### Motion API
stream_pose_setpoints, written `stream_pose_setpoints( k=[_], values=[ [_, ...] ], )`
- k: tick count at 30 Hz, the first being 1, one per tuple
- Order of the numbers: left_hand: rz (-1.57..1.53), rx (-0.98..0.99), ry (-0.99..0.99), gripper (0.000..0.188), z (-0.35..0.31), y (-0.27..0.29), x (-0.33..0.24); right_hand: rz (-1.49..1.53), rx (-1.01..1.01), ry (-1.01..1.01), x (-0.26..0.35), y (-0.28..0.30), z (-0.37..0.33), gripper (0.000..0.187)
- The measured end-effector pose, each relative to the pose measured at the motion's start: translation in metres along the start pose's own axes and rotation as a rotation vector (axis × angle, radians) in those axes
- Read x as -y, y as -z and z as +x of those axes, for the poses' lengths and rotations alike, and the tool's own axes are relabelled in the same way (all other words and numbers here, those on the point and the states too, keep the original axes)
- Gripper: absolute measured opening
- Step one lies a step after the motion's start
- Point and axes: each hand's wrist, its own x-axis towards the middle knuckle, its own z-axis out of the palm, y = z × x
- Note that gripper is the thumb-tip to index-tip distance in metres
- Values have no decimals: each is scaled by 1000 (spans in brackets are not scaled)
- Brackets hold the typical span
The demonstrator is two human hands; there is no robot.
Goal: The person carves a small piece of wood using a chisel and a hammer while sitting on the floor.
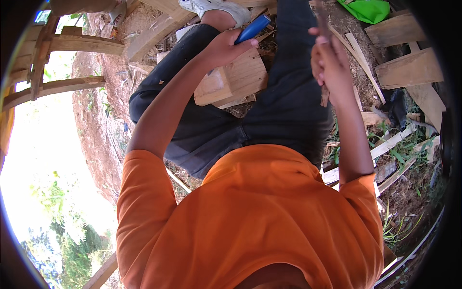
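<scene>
Between my thighs sits a pale wooden block (pixel 248 74) with a smaller raised wooden piece (pixel 212 87) at its near left. My left hand (pixel 224 49) is closed round a blue-handled chisel (pixel 253 30) over the block; the handle's end points up and right, and my hand and wrist hide most of the blade. To the right, above my thigh, my right hand (pixel 332 65) grips a brown wooden handle (pixel 325 95). This handle runs upward past my fingers and blurs near the top edge, so what it carries at its far end cannot be made out.
Rough boards (pixel 409 70) and thin offcuts (pixel 363 60) lie on the right. A green bag (pixel 368 9) is at the far right. Curved timbers (pixel 86 44) stand at the left over reddish dirt (pixel 96 130). A pale shoe (pixel 219 8) shows beyond my left hand.
</scene>
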Motion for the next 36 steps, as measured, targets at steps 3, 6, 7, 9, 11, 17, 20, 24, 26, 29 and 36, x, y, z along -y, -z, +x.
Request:
stream_pose_setpoints(
  k=[3, 6, 7, 9, 11, 17, 20, 24, 26, 29, 36],
  values=[
    [-17, -26, -24, 44, -4, 0, -2, -210, 170, -151, -1, 1, -4, 33],
    [2, -35, -15, 43, -5, -1, 0, 31, -59, 56, 5, 1, 2, 32],
    [13, -29, -3, 42, -5, -1, 1, 154, -146, 87, 6, -8, 2, 32],
    [-7, -15, 2, 43, -4, -4, 1, -158, 26, 29, -12, -7, -2, 31],
    [-4, -12, -2, 44, -5, -4, 2, -186, 157, -148, -12, -8, -8, 31],
    [38, -11, 13, 45, -8, -3, -5, -126, -2, -25, -18, -13, -13, 31],
    [49, 3, 34, 45, -9, -5, -5, -77, 100, -140, -15, -11, -17, 30],
    [-2, 72, 15, 45, -10, -2, -11, 126, -182, 11, -19, -18, -16, 30],
    [21, 70, -1, 44, -10, -3, -7, 95, -123, -56, -24, -21, -19, 30],
    [58, 41, 5, 43, -9, -7, 5, -138, 99, -217, -21, -11, -22, 32],
    [-196, -124, -108, 37, -22, 11, -9, 204, -103, -54, -10, -3, -19, 33]
  ],
)
